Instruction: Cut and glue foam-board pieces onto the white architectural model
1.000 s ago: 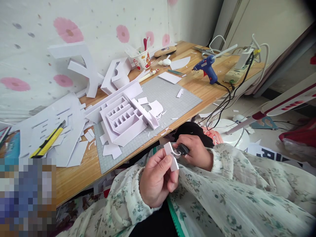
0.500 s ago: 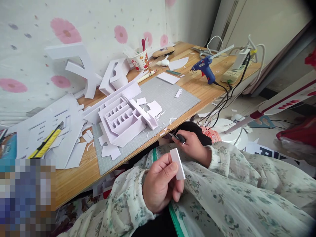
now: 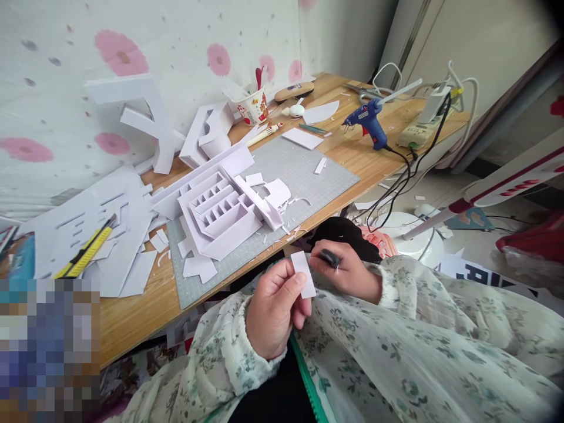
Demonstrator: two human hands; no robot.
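Okay, on my feed the left hand (image 3: pixel 273 305), lower ctr of frame, has a flat white rectangular strip of stiff board (image 3: pixel 300 263) pinched btwn thumb and fingers. The right hand (image 3: pixel 350 270), just beside it, is curled round a small tool w/ a black plastic handle (image 3: pixel 329 258); I can't make out its tip. Strip and tool look apart.

Progress, as I judge it: the white box-shaped model of glued-looking board (image 3: pixel 235 238), ctr-left, is well along. Outer walls are up and the inner dividers are in, making rows of small compartments. It sits on the grey gridded cutting mat (image 3: pixel 332 176), w/ thin curled white offcuts (image 3: pixel 302 200) near its right end, so plenty of trimming is prob. done.

Not finished, I'd say: the strip is off the model, cut to a neat rectangle but unattached. A plain white rectangular panel (image 3: pixel 302 138), upper ctr, also lies loose, as does a tiny white board piece (image 3: pixel 321 166) on the mat. The blue hot-glue gun w/ black cable (image 3: pixel 370 120), upper right, rests unheld; ditto the yellow-and-black utility knife (image 3: pixel 86 252), far left, on white slotted board sheets (image 3: pixel 57 235).
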